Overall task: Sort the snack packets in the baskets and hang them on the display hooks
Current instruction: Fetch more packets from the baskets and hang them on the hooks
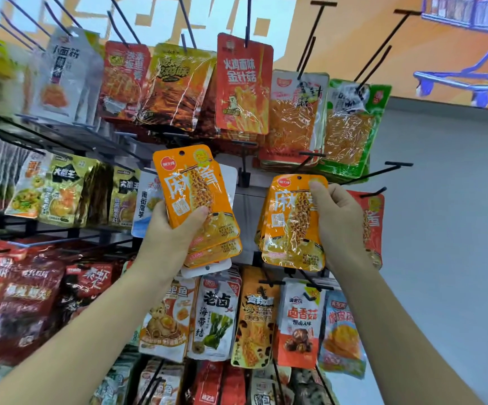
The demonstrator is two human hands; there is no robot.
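left hand (pixel 175 226) grips a fanned stack of orange packets (pixel 190 188), thumb across the front, fingers behind; a white packet (pixel 228 176) sits at the back of that stack, with another white edge showing under it.
right hand (pixel 339 223) pinches a second orange bunch (pixel 292 226) by its top right corner, thumb in front; the hang hole (pixel 299 178) is clear of the thumb; can't tell if any of this bunch is already on a peg or all in the hand.
both bunches are up at the display rack, mid row, in the gap between hung rows; baskets not in view.

risks, my read:
- the right grip is a corner pinch on several slick packets; the back ones could slide out and drop while lining up the hole.
- holes in the bunch may not be stacked true; a peg tip would then catch only the front packets.
- the nearest free hook (pixel 365 173) is angled up and right of the hole; a blind approach could tear the hole or miss.
- the red packet (pixel 372 220) hangs just behind the right hand; a wrist swing could knock it off.
- the left stack is splayed at the bottom; the lowest ones look close to slipping.
- if the white packet goes on with the orange, that's a mis-sort.
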